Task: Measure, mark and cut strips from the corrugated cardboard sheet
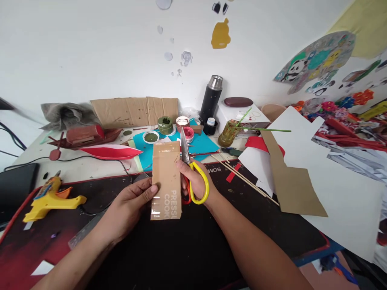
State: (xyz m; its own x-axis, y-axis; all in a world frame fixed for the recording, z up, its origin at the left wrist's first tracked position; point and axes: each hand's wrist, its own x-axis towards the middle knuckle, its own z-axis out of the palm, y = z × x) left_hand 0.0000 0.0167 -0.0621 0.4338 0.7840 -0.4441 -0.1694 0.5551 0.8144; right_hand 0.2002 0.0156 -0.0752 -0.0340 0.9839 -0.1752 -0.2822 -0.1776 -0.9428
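My left hand (pixel 136 198) pinches the left edge of an upright strip of brown cardboard (pixel 166 173), thumb on its front. White printed letters run along the lower part of the strip, and shiny tape covers its ends. At the strip's right edge, my right hand (pixel 195 179) holds scissors (pixel 200 183) with yellow and red handles. Their blades point up beside the cardboard and look closed. The thumb of my right hand also rests against the cardboard's edge. Some fingers of my right hand are hidden behind the scissors and strip.
A yellow glue gun (pixel 51 199) lies left on the dark mat (pixel 169 249). Behind are a red paper boat shape (pixel 111 152), a model boat (pixel 83 137), paint pots (pixel 165 125), a murky jar (pixel 228 133) and a black flask (pixel 211 98). Cut cardboard (pixel 298 187) and thin sticks (pixel 246 180) lie right.
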